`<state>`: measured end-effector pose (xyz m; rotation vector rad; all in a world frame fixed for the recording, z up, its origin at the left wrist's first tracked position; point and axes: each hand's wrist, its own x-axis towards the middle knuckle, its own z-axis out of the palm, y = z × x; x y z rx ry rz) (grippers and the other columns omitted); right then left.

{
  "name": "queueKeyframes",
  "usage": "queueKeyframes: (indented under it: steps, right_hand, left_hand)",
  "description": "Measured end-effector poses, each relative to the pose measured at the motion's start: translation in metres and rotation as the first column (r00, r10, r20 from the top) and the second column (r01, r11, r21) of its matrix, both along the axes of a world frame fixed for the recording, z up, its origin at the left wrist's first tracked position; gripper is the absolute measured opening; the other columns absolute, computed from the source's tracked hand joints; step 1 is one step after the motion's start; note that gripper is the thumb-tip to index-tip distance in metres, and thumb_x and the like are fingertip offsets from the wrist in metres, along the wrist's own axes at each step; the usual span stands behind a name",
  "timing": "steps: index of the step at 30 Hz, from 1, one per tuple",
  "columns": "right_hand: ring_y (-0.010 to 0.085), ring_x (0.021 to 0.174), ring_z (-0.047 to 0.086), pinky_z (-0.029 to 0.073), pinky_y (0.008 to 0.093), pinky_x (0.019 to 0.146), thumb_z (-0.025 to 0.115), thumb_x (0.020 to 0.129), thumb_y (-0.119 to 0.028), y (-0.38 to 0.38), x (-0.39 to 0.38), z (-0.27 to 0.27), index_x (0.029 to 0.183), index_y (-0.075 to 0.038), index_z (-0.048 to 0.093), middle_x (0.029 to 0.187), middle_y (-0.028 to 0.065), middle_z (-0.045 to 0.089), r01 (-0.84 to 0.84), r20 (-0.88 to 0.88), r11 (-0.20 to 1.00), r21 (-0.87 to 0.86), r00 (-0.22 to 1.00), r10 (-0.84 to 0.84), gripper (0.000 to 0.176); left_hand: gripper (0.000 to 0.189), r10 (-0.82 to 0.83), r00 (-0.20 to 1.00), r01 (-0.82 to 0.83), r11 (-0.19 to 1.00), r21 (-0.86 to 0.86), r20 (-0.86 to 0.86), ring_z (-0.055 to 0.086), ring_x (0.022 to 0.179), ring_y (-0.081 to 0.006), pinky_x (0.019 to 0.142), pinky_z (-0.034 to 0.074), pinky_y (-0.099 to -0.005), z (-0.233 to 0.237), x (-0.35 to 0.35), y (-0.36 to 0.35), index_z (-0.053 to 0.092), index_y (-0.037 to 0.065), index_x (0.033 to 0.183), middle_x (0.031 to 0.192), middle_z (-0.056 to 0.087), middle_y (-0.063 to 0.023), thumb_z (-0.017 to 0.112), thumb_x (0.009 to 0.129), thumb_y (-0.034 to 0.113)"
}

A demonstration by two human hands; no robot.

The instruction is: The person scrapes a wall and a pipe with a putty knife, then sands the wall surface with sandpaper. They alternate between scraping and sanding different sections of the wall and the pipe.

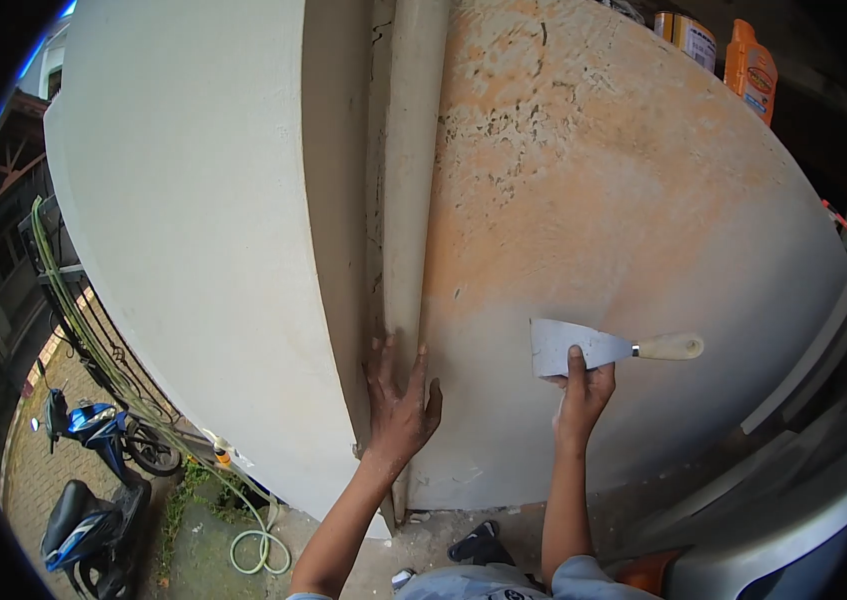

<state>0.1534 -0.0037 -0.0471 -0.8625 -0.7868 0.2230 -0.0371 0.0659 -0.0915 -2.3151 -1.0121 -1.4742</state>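
My left hand [403, 408] rests with spread fingers against the lower part of a pale vertical pipe [413, 180], in the corner beside the wall. In my right hand [583, 392] is a putty knife [583, 345], gripped by its wide, whitish-smeared blade with the thumb on the near face. Its pale handle points to the right. Behind the knife stands the wall [503, 420], smooth and greyish white low down. Higher up, the same wall has an orange-brown, pitted and flaking patch [533, 130].
A white pillar face [193, 200] rises on the left. An orange bottle [749, 72] and a yellow can [685, 40] stand on top at the upper right. At lower left are a blue motorcycle [93, 430] and a coiled hose [260, 550]. A vehicle [783, 545] is at lower right.
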Motion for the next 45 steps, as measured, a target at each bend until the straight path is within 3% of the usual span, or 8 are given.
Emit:
queueKeyframes:
  steps: [7, 13, 17, 23, 32, 36, 40, 45]
  right_hand:
    - [0.0122, 0.085, 0.057, 0.049, 0.0255, 0.072, 0.057, 0.088, -0.007, -0.011, 0.024, -0.087, 0.105, 0.004, 0.05, 0.096, 0.0088, 0.059, -0.096, -0.154, 0.986, -0.136, 0.985, 0.074, 0.021]
    - [0.0134, 0.088, 0.056, 0.046, 0.0273, 0.077, 0.057, 0.088, -0.006, -0.024, 0.041, -0.08, 0.104, 0.005, 0.05, 0.096, 0.0093, 0.059, -0.055, -0.156, 0.994, -0.099, 0.987, 0.039, 0.021]
    - [0.0148, 0.089, 0.056, 0.045, 0.028, 0.079, 0.057, 0.088, -0.006, -0.028, 0.054, -0.099, 0.103, 0.006, 0.051, 0.096, 0.0105, 0.059, -0.034, -0.147, 0.993, -0.113, 0.989, 0.017, 0.02]
    - [0.0158, 0.085, 0.059, 0.047, 0.0289, 0.076, 0.058, 0.087, -0.009, -0.031, 0.057, -0.1, 0.103, 0.006, 0.052, 0.093, 0.0105, 0.061, -0.048, -0.085, 0.99, -0.132, 0.996, 0.037, 0.023]
    - [0.0154, 0.08, 0.06, 0.049, 0.0291, 0.071, 0.059, 0.086, -0.009, -0.025, 0.053, -0.12, 0.101, 0.004, 0.054, 0.089, 0.0089, 0.061, -0.092, 0.033, 0.966, -0.241, 0.994, 0.103, 0.02]
    - [0.0127, 0.074, 0.059, 0.049, 0.0281, 0.068, 0.06, 0.085, -0.01, -0.021, 0.048, -0.12, 0.097, 0.003, 0.056, 0.084, 0.0075, 0.061, -0.126, -0.104, 0.976, -0.176, 0.989, 0.109, 0.018]
    - [0.0117, 0.073, 0.058, 0.049, 0.0275, 0.066, 0.06, 0.085, -0.01, -0.024, 0.049, -0.115, 0.096, 0.002, 0.056, 0.082, 0.007, 0.061, -0.135, -0.04, 0.965, -0.226, 0.991, 0.129, 0.017]
    - [0.012, 0.071, 0.058, 0.048, 0.0279, 0.066, 0.06, 0.086, -0.011, -0.022, 0.052, -0.117, 0.097, 0.002, 0.056, 0.081, 0.0068, 0.061, -0.105, 0.002, 0.969, -0.222, 0.994, 0.108, 0.018]
  left_hand:
    - [0.081, 0.098, 0.995, -0.098, 0.995, 0.026, -0.003, 0.017, 0.129, -0.0486, 0.104, 0.021, -0.0567, 0.066, 0.021, 0.031, 0.003, -0.008, 0.138, 0.141, 0.009, -0.0322, 0.057, 0.079, 0.005]
    - [0.073, 0.114, 0.981, -0.16, 0.928, 0.335, 0.154, 0.022, 0.126, -0.0495, 0.103, 0.023, -0.0572, 0.149, 0.051, 0.053, 0.011, -0.008, 0.137, 0.138, 0.015, -0.0342, 0.055, 0.079, 0.001]
    - [0.066, 0.161, 0.964, -0.248, 0.832, 0.497, 0.211, 0.028, 0.125, -0.0462, 0.104, 0.027, -0.0499, 0.222, 0.058, 0.065, 0.019, -0.01, 0.135, 0.135, 0.022, -0.0343, 0.053, 0.08, 0.003]
    - [0.063, 0.185, 0.975, -0.217, 0.712, 0.668, 0.119, 0.029, 0.123, -0.0469, 0.102, 0.031, -0.0471, 0.318, 0.049, 0.084, 0.019, -0.012, 0.134, 0.134, 0.024, -0.0356, 0.051, 0.084, 0.009]
    - [0.066, 0.121, 0.954, -0.228, 0.888, 0.398, 0.275, 0.041, 0.117, -0.0403, 0.098, 0.036, -0.0432, 0.235, 0.047, 0.068, 0.03, -0.008, 0.132, 0.129, 0.036, -0.0304, 0.062, 0.081, 0.018]
    - [0.062, -0.007, 0.958, -0.037, 0.988, 0.147, 0.287, 0.057, 0.098, -0.0303, 0.089, 0.043, -0.0376, 0.258, 0.035, 0.049, 0.044, -0.007, 0.123, 0.105, 0.057, -0.0219, 0.07, 0.075, 0.023]
    - [0.061, -0.068, 0.927, 0.102, 0.992, -0.073, 0.368, 0.061, 0.08, -0.0242, 0.08, 0.047, -0.033, 0.297, 0.026, 0.046, 0.052, -0.006, 0.116, 0.089, 0.063, -0.0126, 0.074, 0.071, 0.029]
    - [0.062, -0.207, 0.866, 0.335, 0.915, -0.223, 0.455, 0.059, 0.086, -0.0219, 0.083, 0.044, -0.0301, 0.331, 0.01, 0.044, 0.056, -0.005, 0.113, 0.095, 0.063, -0.0111, 0.074, 0.07, 0.036]
